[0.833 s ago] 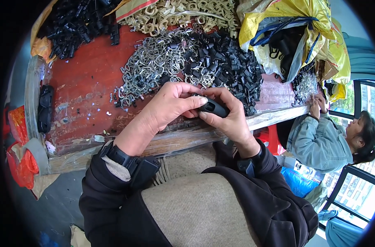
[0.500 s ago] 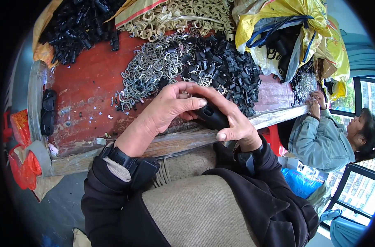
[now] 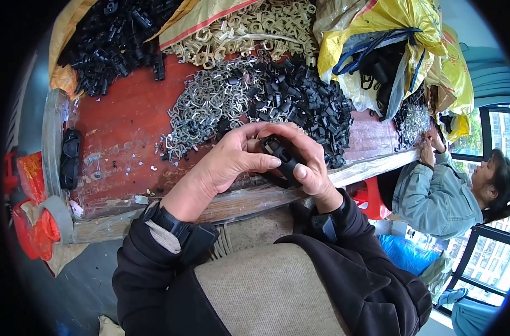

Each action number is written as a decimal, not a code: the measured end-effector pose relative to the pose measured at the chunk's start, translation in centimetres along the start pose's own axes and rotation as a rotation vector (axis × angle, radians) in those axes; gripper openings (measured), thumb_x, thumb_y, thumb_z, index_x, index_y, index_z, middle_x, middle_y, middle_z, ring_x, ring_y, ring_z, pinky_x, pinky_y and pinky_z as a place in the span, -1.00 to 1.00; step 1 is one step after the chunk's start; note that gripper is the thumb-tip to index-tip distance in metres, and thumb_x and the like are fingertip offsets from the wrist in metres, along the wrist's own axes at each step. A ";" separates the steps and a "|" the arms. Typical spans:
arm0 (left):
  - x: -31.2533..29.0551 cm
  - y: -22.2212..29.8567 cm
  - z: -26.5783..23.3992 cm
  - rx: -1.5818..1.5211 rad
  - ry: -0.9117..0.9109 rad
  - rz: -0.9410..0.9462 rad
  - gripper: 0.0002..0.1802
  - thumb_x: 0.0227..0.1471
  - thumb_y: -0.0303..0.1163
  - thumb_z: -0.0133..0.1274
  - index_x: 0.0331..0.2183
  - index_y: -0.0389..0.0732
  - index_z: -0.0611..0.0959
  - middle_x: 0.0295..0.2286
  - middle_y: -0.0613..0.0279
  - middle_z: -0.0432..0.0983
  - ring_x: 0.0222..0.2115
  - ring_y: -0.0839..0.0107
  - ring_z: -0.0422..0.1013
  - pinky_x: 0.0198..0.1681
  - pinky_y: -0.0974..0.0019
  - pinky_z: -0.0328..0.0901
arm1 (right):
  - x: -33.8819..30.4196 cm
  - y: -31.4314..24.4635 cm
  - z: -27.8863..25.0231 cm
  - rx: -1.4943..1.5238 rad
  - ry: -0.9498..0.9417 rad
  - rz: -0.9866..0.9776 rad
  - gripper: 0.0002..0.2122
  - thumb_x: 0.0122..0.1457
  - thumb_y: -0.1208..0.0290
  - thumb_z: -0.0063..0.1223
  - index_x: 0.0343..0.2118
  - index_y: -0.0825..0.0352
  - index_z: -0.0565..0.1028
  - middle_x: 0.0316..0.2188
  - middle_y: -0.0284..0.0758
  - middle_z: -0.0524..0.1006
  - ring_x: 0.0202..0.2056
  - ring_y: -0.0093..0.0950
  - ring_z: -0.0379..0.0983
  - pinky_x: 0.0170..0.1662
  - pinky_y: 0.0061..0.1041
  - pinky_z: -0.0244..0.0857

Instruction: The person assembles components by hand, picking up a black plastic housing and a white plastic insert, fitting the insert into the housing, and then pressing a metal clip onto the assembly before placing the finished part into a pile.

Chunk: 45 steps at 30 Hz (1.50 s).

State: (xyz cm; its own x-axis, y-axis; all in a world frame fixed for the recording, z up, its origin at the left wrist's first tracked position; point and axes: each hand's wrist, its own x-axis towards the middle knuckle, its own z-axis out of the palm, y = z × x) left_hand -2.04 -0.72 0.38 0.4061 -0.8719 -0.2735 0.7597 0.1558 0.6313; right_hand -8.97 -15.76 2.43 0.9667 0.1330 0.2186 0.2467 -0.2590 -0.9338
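Stretching away beyond both hands, the red counter (image 3: 126, 120) is carrying nearly all of the stock. Heaped just past the fingertips, the mound of black plastic parts (image 3: 305, 98) is lying against the mound of silvery metal hooks (image 3: 204, 109) to its left, and both are looking large, so most of the pieces seem to be waiting their turn. Farther out, a pile of beige hooks (image 3: 244, 25) is spilling from a woven sack, another black pile (image 3: 106, 42) is sitting far off to the left, and a yellow bag (image 3: 378, 33) is slumping off to the right with dark parts inside. Well to the right, another person in a pale denim jacket (image 3: 434, 196) is working at the counter's far end.

Meeting over the near edge of the counter, the left hand (image 3: 221, 162) and right hand (image 3: 308, 162) are both closing on one black plastic buckle (image 3: 283, 157). The right grip is wrapping round it, thumb pressing on its lower end, while the left grip is pinching its upper end with thumb and curled fingers. Whether a metal hook is already seated in it I cannot tell (the fingers are hiding that end). Judging by this, the one piece is being worked mid-way; no finished heap is showing near the hands.
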 end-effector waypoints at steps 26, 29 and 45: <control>-1.1 3.3 -2.2 0.165 -0.031 0.098 -0.37 -0.25 -0.52 0.06 -0.08 -0.30 0.20 -0.46 0.18 0.43 -0.50 0.54 0.36 -0.46 0.56 0.25 | -6.3 -2.7 -5.3 0.241 -0.020 0.242 -0.45 -0.14 -0.08 -0.22 -0.52 0.48 0.41 -0.55 -0.23 0.42 -0.45 -0.47 0.34 -0.38 -0.57 0.18; -2.2 5.9 -5.3 0.455 0.486 0.506 -0.57 -0.18 -0.44 0.01 -0.18 -0.32 0.34 -0.46 0.20 0.44 -0.52 0.58 0.34 -0.49 0.56 0.23 | -12.4 -2.8 -9.0 0.276 -0.211 0.582 -0.52 -0.16 0.03 -0.14 -0.49 0.49 0.43 -0.53 -0.22 0.44 -0.43 -0.41 0.36 -0.33 -0.54 0.19; -1.6 8.6 -11.7 1.835 0.869 0.616 -0.54 -0.25 -0.43 -0.01 -0.17 -0.04 0.36 -0.23 0.23 0.28 -0.29 0.19 0.28 -0.29 0.24 0.25 | -10.9 -1.9 -6.2 0.038 -0.526 0.743 -0.69 -0.16 0.30 0.06 -0.40 0.44 0.43 -0.51 -0.24 0.46 -0.43 -0.41 0.39 -0.34 -0.53 0.23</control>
State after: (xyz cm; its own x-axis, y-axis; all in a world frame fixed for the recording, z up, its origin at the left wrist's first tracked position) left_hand 9.77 7.47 -2.30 0.8310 -0.4302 0.3526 -0.5511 -0.7227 0.4170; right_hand -19.59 -22.64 3.60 0.7179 0.3659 -0.5922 -0.4391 -0.4222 -0.7931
